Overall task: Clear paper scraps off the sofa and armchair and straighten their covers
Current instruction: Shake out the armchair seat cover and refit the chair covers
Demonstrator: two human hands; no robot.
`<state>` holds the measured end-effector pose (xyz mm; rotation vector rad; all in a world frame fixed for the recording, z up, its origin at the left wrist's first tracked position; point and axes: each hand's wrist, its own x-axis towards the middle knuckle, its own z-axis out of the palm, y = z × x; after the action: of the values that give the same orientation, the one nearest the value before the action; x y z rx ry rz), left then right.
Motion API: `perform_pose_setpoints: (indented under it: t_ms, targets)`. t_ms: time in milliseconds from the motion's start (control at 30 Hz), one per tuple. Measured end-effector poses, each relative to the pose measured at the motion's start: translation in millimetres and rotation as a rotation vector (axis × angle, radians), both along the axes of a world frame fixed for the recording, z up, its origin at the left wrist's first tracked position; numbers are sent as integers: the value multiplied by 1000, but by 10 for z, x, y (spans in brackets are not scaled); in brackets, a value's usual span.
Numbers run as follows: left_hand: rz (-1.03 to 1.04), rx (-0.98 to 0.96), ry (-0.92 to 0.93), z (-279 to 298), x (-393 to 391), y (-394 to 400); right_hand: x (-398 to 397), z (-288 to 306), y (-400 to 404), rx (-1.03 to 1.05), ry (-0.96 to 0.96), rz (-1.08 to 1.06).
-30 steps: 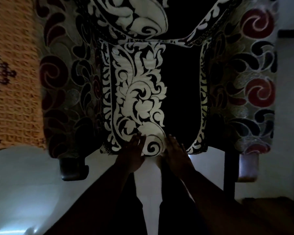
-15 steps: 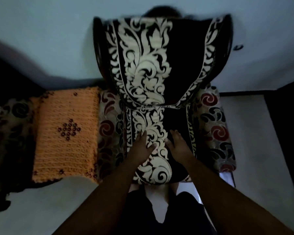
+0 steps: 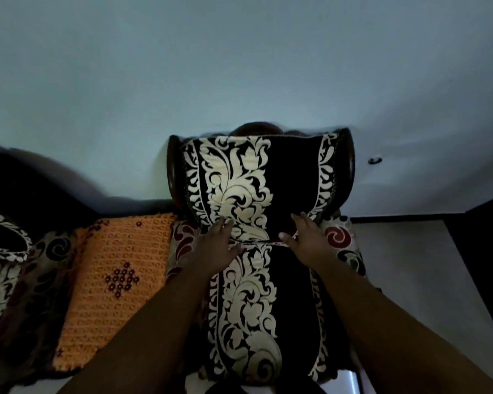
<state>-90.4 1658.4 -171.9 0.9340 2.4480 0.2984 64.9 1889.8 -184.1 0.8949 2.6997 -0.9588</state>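
An armchair (image 3: 342,240) with swirl-patterned arms stands in front of me against the wall. A black cover with cream leaf patterns (image 3: 288,180) hangs over its back, and a matching cover (image 3: 291,302) lies along the seat. My left hand (image 3: 215,247) lies flat with straight fingers at the lower edge of the back cover, left of the middle. At the same edge, further right, my right hand (image 3: 308,240) presses with spread fingers. No paper scraps show in this dim view.
An orange crocheted cloth (image 3: 111,282) covers something low just left of the armchair. Part of a sofa (image 3: 0,251) with a similar black and cream cover shows at the far left. A dark panel (image 3: 487,251) stands at the right. The pale wall (image 3: 239,66) fills the top.
Both hands have slid from the seat cover's front edge up along the seat to where the back cover meets it. My view has tilted up, showing the whole chair back.
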Motion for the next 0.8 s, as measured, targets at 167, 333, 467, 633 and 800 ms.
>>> perform_pose_setpoints:
  t_ms: [167, 333, 467, 633, 800]
  targets:
    - [-80, -132, 157, -53, -275, 371, -422, -8, 603, 166, -4, 74]
    - [-65, -136, 203, -26, -513, 651, -961, 135, 1129, 349, -27, 136]
    - [-83, -185, 232, -9, -771, 775, -1502, 299, 1414, 467, 16, 177]
    - [-75, -197, 235, -25, -1051, 919, -2012, 342, 1574, 594, -10, 184]
    - [-89, -175, 234, -44, -1146, 967, -2141, 196, 1596, 767, 24, 234]
